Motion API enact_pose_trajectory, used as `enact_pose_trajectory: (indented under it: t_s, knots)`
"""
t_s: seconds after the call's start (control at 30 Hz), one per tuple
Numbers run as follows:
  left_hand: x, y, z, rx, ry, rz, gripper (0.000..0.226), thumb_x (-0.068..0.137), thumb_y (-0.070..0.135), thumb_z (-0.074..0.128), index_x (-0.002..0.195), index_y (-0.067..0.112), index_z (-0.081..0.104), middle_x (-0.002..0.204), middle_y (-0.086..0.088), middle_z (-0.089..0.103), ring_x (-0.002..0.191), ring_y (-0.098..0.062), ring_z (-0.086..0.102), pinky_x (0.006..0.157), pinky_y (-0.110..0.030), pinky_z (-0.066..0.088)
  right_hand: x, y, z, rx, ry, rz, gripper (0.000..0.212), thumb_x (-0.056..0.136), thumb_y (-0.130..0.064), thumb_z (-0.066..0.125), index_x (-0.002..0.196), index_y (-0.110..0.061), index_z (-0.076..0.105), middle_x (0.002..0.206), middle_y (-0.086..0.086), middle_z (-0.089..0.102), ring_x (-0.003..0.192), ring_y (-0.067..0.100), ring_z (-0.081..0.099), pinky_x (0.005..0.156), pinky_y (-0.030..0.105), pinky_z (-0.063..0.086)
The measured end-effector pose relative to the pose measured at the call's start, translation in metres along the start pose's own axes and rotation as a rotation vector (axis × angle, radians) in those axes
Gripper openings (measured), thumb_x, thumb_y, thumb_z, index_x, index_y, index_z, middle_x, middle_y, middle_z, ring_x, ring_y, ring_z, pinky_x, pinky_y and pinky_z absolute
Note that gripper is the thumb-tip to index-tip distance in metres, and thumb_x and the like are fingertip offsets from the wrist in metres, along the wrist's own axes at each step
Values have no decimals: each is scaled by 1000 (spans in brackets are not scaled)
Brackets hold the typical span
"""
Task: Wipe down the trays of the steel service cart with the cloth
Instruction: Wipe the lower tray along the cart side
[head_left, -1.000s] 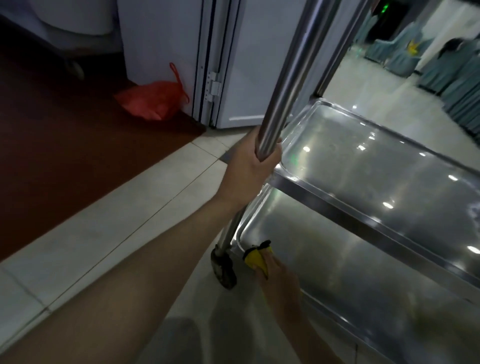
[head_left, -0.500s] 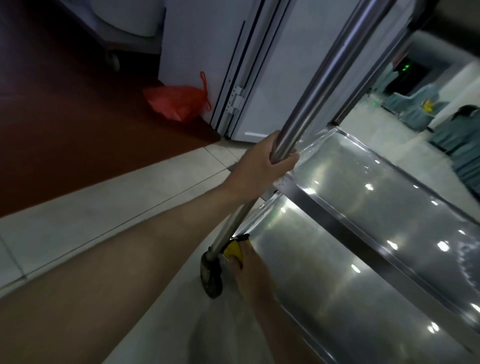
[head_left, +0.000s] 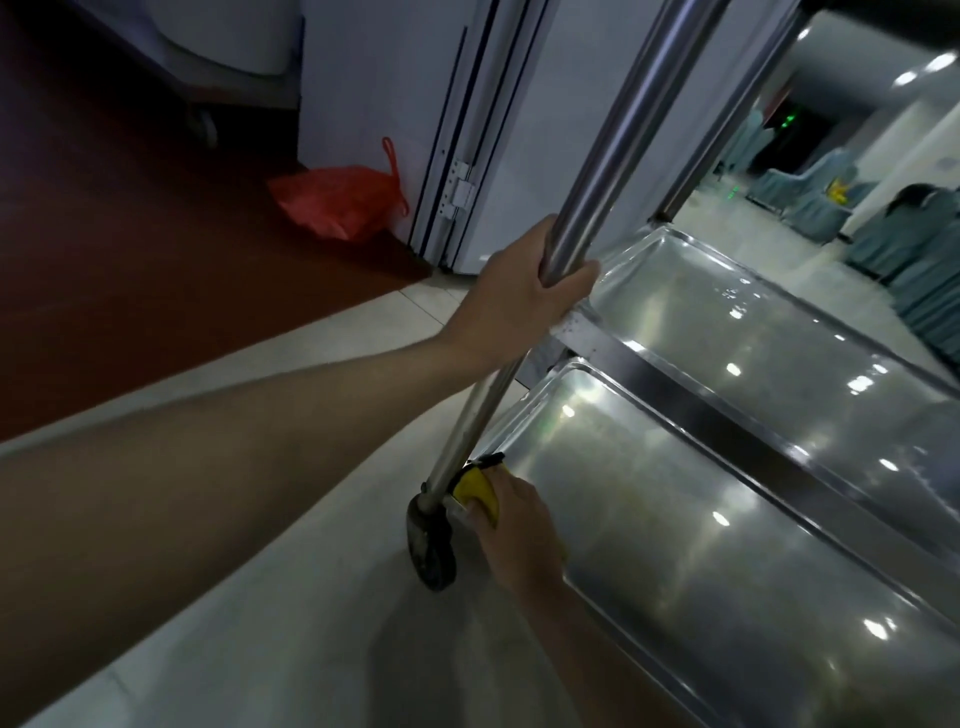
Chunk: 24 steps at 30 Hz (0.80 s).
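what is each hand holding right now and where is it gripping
The left hand grips the cart's upright post just above the middle tray. The right hand holds the yellow cloth at the bottom tray's near corner.

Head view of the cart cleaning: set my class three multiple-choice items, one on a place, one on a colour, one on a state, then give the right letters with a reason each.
1. Where is the cloth?
A. at the near corner of the lower tray
B. on the upper tray
C. on the floor

2. What colour is the bag by the door?
A. blue
B. red
C. green

3. What is the left hand doing?
A. hanging free
B. resting flat on a tray
C. gripping the cart's upright post

Answers:
1 A: the right hand holds the yellow cloth at that corner, beside the wheel.
2 B: it lies red against the white door.
3 C: its fingers wrap round the steel post.
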<state>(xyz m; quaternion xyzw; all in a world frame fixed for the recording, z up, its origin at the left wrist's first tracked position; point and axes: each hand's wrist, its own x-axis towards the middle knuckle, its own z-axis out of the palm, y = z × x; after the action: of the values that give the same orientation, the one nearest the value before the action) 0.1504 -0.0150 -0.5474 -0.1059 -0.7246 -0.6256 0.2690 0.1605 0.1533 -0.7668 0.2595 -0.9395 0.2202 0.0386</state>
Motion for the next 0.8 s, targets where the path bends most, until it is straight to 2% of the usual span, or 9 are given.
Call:
enact_pose_trajectory:
  t_s: [0.1, 0.2, 0.27, 0.37, 0.43, 0.53, 0.63, 0.7, 0.8]
  knots:
    - [1, -2, 1, -3, 6, 15, 14, 101, 27, 64, 101, 15, 55, 82, -25, 56, 63, -16, 56, 59, -26, 55, 8, 12, 12, 30, -31, 32, 43, 101, -35, 56, 142, -27, 48, 143, -5, 55, 130, 20, 51, 104, 38, 48]
    - [2, -9, 5, 3, 46, 40, 10, 101, 29, 64, 99, 26, 54, 76, -9, 55, 62, -12, 57, 61, -29, 58, 24, 24, 20, 20, -56, 60, 46, 104, -36, 51, 148, -26, 42, 154, -2, 47, 138, 25, 46, 112, 43, 43]
    - [5, -15, 6, -8, 65, 65, 10, 101, 28, 64, 100, 26, 54, 75, -1, 55, 61, -10, 58, 62, -32, 60, 41, 35, 23, 23, -45, 74, 44, 105, -35, 49, 148, -23, 43, 154, 1, 46, 139, 28, 44, 115, 47, 39]
    - [6, -19, 9, -32, 73, 112, 11, 100, 27, 64, 99, 27, 53, 74, 2, 53, 59, -11, 58, 60, -38, 61, 66, 48, 18, 5, 16, 108, 37, 106, -35, 48, 140, -21, 47, 147, 4, 52, 132, 27, 48, 116, 47, 36]
    - [8, -22, 11, -37, 86, 147, 11, 100, 25, 64, 100, 25, 53, 73, 3, 52, 58, -11, 57, 59, -37, 61, 87, 60, 18, -21, 60, 135, 35, 104, -32, 54, 135, -18, 50, 138, 5, 56, 123, 28, 52, 110, 43, 38]
    - [10, -23, 11, -35, 101, 157, 12, 100, 24, 64, 103, 26, 52, 75, 3, 52, 60, -11, 57, 58, -34, 60, 116, 74, 15, -37, 68, 188, 34, 103, -33, 55, 131, -15, 49, 130, 10, 59, 116, 34, 56, 100, 47, 44]
    - [11, -21, 9, -30, 90, 137, 13, 100, 23, 63, 103, 28, 51, 76, 2, 53, 63, -14, 58, 60, -36, 61, 136, 82, 6, -13, 23, 263, 36, 105, -35, 52, 133, -13, 47, 132, 13, 56, 121, 36, 53, 105, 50, 41]
    - [9, -19, 8, -26, 65, 136, 10, 100, 23, 63, 102, 24, 53, 77, -5, 53, 63, -22, 58, 61, -42, 60, 141, 82, 4, 16, 12, 305, 39, 104, -37, 53, 135, -15, 46, 132, 13, 57, 122, 37, 53, 107, 51, 40]
    - [7, -18, 8, -32, 54, 107, 11, 101, 21, 63, 102, 12, 56, 79, -20, 54, 66, -37, 57, 61, -51, 58, 126, 72, 4, 81, 2, 300, 32, 102, -37, 56, 128, -20, 49, 123, 12, 64, 114, 36, 60, 88, 41, 43]
